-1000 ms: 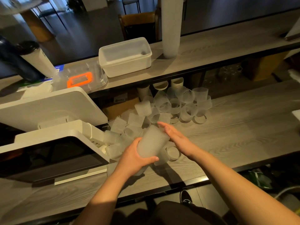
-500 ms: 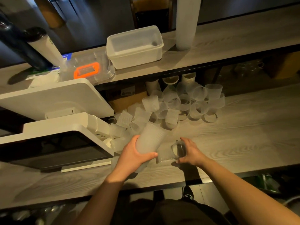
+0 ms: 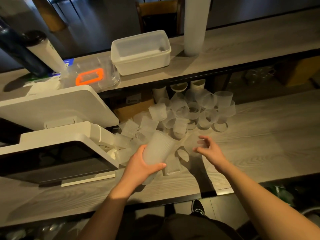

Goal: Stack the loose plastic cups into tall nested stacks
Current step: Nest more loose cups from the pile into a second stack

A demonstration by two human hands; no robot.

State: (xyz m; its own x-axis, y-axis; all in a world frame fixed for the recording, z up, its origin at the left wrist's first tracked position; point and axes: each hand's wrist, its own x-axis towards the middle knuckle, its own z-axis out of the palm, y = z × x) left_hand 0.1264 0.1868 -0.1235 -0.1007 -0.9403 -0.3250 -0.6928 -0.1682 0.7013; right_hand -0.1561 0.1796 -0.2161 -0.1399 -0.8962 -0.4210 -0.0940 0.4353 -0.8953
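Several loose translucent ribbed cups point(image 3: 181, 115) lie in a heap on the grey wooden counter point(image 3: 259, 135), under the upper shelf. My left hand point(image 3: 142, 170) grips a short nested stack of cups point(image 3: 159, 148), tilted with its top toward the heap. To its right, my right hand point(image 3: 209, 149) holds a single blurred cup point(image 3: 194, 146) in curled fingers, just above the counter. Two more cups point(image 3: 173, 168) lie on their sides between my hands. A tall nested stack point(image 3: 195, 25) stands upright on the upper shelf.
A white point-of-sale terminal point(image 3: 52, 153) crowds the counter at the left, touching the heap. The shelf above carries a white plastic tub point(image 3: 141, 51), a clear box with an orange handle point(image 3: 90, 77) and dark bottles point(image 3: 20, 49). The counter's front edge runs close below my hands.
My right hand picked one cup off the counter and lifted it up and to the right. My left hand kept its grip on the nested stack, barely moving.
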